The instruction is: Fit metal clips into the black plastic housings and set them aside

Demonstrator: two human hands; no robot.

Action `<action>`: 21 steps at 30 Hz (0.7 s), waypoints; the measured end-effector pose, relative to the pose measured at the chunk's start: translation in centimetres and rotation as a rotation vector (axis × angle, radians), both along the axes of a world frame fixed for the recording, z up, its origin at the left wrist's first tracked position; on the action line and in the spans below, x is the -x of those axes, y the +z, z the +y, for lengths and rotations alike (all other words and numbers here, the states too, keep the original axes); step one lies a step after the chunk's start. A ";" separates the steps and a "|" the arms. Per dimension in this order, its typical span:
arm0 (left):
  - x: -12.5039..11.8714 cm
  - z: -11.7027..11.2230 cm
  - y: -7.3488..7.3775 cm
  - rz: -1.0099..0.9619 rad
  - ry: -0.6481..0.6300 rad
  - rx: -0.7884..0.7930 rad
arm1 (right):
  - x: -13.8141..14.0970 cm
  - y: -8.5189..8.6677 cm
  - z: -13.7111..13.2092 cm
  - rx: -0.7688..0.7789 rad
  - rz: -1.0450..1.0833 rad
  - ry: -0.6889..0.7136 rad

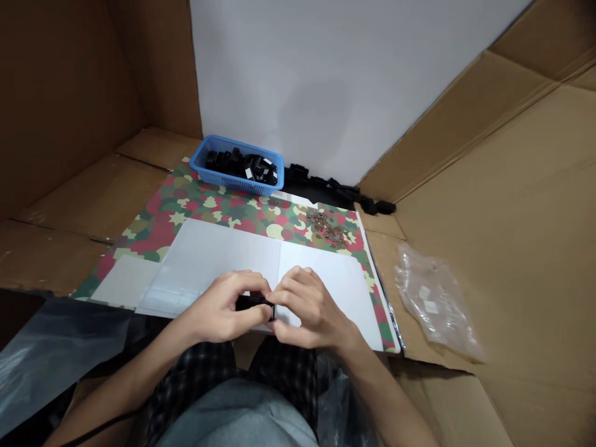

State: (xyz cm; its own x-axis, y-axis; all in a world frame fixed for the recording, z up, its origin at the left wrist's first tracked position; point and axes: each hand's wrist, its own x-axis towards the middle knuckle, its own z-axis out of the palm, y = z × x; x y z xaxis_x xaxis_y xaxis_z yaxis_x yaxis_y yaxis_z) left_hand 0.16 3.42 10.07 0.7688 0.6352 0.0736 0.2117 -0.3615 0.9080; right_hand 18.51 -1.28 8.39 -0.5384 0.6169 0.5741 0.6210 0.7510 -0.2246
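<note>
The left hand (228, 307) is closed on a small, smooth black piece (249, 302), oblong and hard-looking, its thumb along the near side and its fingers curved over the far side. The right hand (307, 307) has its fingers bent and grips the piece's right end between fingertips and thumb; the finer details of the piece are hidden by the fingers. It is held near the front edge of the desk (156, 214), above a flat white sheet (335, 279) with a crease across it and a slight gloss on its left part. Around the sheet shows a camouflage print of rounded blots and stars in red, green and cream. At the back sits an oblong blue plastic basket (233, 182) with perforated walls, heaped with angular black parts (228, 161), a few bearing white patches. Tiny coppery bits (326, 226) lie in a loose scatter beyond the sheet. To the right, a crumpled, see-through plastic bag (437, 304) rests on brown, creased cardboard (512, 248).
</note>
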 end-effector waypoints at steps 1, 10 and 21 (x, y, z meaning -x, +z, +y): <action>0.0 0.0 0.0 -0.009 -0.005 0.009 | 0.0 0.1 0.0 -0.004 0.001 0.002; -0.6 -0.2 -0.5 -0.106 0.002 0.045 | -0.1 0.4 -0.1 0.019 -0.028 0.031; -0.4 -0.4 -1.1 -0.191 0.152 0.003 | -0.7 -0.4 -0.3 0.523 0.368 -0.052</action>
State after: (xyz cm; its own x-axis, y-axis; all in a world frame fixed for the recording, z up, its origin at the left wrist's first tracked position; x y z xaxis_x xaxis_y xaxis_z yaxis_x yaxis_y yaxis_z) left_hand 0.53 3.01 8.97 0.6370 0.7428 0.2063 0.0880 -0.3360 0.9377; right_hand 19.18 -1.56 7.96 -0.3251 0.8855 0.3319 0.4662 0.4554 -0.7585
